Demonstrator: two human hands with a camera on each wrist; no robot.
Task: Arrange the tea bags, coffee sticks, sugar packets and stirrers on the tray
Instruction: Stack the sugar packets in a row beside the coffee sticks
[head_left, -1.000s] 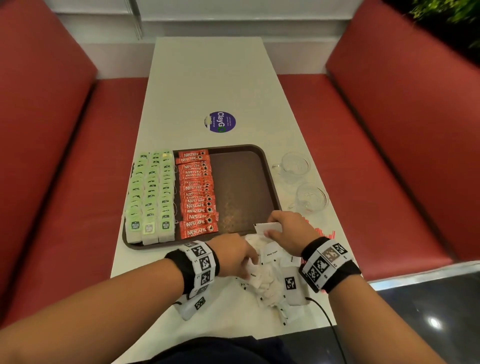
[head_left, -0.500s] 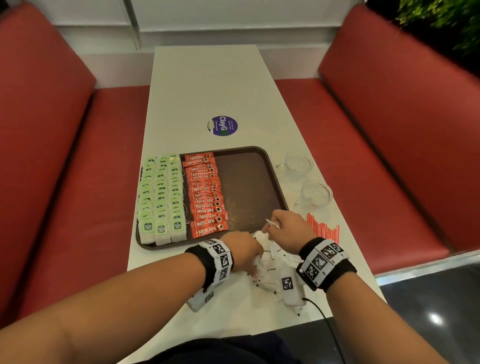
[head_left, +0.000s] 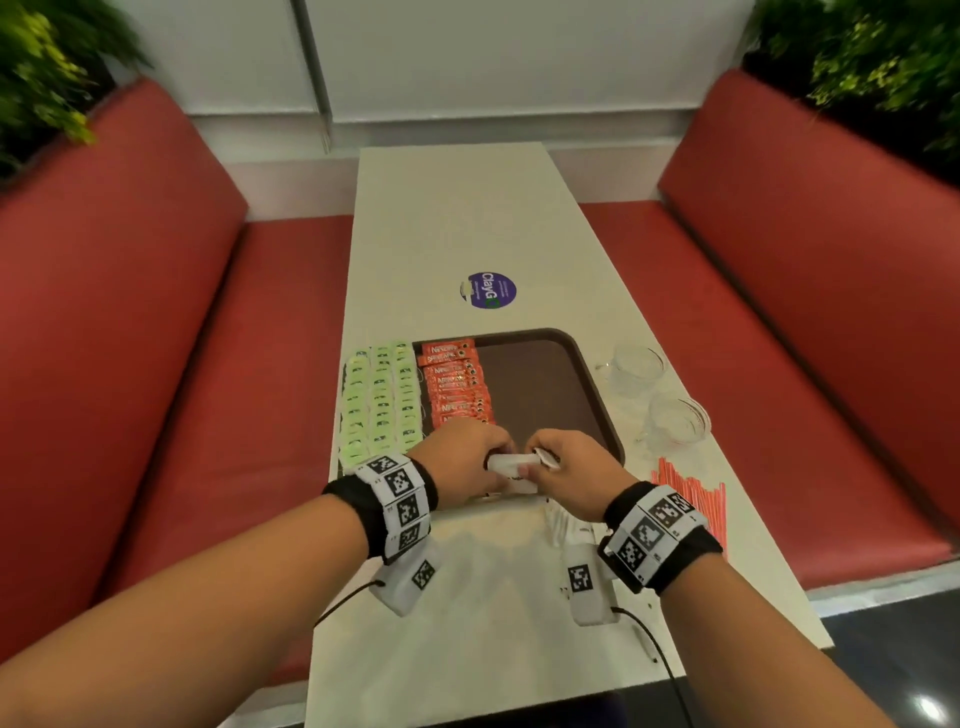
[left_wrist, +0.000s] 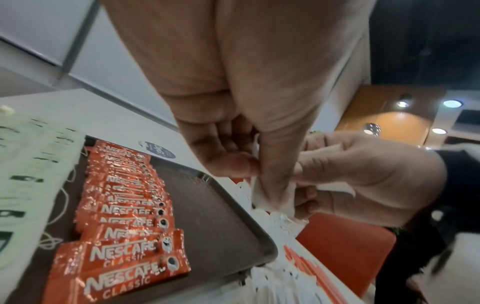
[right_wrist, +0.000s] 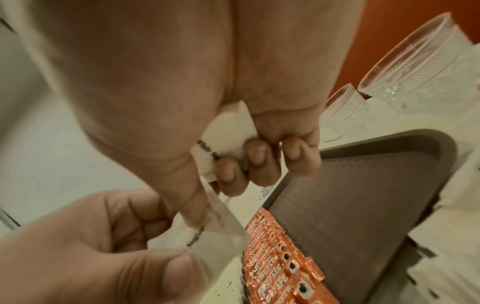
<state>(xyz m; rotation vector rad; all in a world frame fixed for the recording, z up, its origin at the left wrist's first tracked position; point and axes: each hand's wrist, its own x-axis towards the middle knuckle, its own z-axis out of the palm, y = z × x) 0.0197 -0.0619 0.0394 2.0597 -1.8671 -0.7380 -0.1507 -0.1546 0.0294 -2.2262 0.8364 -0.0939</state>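
Note:
A brown tray (head_left: 540, 395) lies on the white table. Green tea bags (head_left: 382, 400) fill its left side in columns, and orange Nescafe coffee sticks (head_left: 454, 384) lie in a row beside them. Over the tray's near edge my left hand (head_left: 496, 460) and right hand (head_left: 535, 460) meet, both gripping a small stack of white sugar packets (head_left: 511, 465). In the left wrist view thumb and fingers pinch the sugar packets (left_wrist: 270, 195). In the right wrist view curled fingers clasp more sugar packets (right_wrist: 228, 129). Red stirrers (head_left: 688, 493) lie on the table to the right.
Two glass cups (head_left: 636, 366) (head_left: 675, 423) stand right of the tray. Loose sugar packets (head_left: 563, 525) lie on the table under my right wrist. A round purple sticker (head_left: 488, 291) sits beyond the tray. Red benches flank the table.
Both hands have lifted from the sugar pile on the table and moved forward to the tray's near edge, now holding packets between them. The view has tilted up.

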